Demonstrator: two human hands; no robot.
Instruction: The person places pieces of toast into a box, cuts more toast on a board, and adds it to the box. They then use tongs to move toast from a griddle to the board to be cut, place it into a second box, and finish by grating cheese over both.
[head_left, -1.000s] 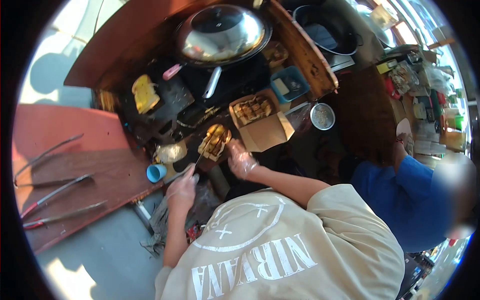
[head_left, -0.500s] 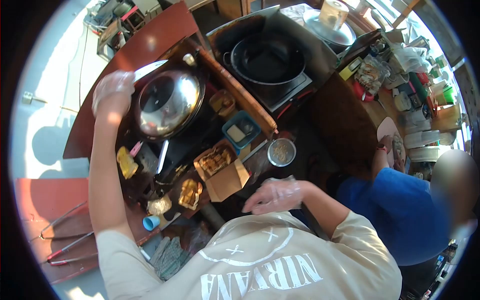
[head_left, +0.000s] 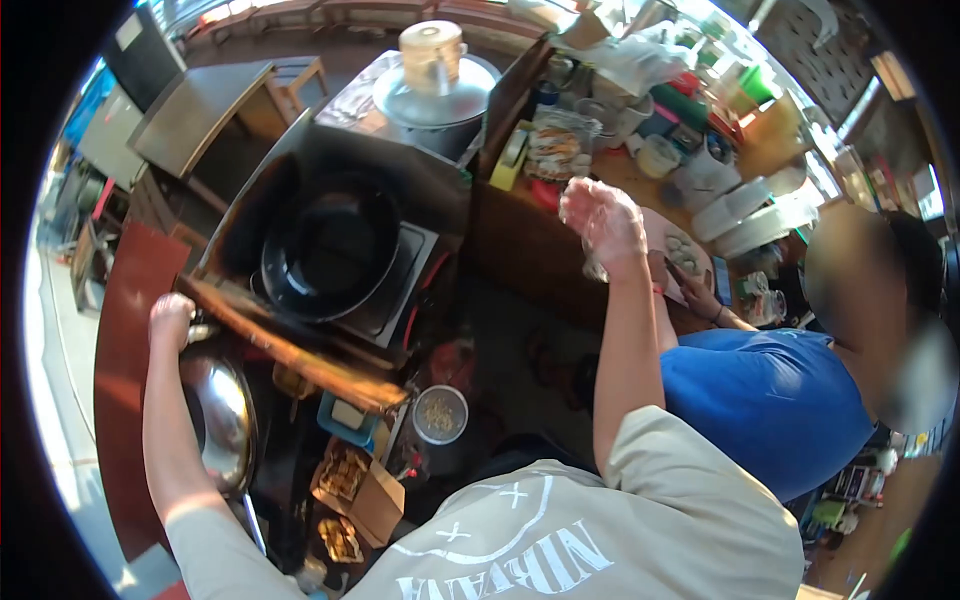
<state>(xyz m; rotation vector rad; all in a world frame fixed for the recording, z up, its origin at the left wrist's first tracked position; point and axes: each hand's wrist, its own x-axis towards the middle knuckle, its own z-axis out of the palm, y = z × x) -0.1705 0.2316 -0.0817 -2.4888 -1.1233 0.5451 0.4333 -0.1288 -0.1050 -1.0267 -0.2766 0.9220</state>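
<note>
My left hand (head_left: 172, 318), in a thin clear glove, is curled at the far left, beside a small metal jar (head_left: 203, 328) at the corner of the wooden ledge. What its fingers hold, if anything, is hidden. Below it lies a shiny domed lid (head_left: 226, 415). My right hand (head_left: 605, 222), also gloved, reaches out over the side counter with its fingers apart and nothing visible in them. Nearest to it are a clear plastic tub of food (head_left: 560, 148) and a red bowl (head_left: 546, 193).
A black wok (head_left: 330, 250) sits on a stove behind the wooden ledge (head_left: 290, 345). A carton of food (head_left: 343, 472), blue tub (head_left: 350, 413) and bowl of bits (head_left: 440, 414) are nearer. At right, a blue-shirted person (head_left: 770, 400) handles pale round pieces on a pink board (head_left: 690, 255).
The view has swung right. My right hand has gone from in front of my chest to over the side counter. The blade at my left hand no longer shows; that hand is now by the metal jar.
</note>
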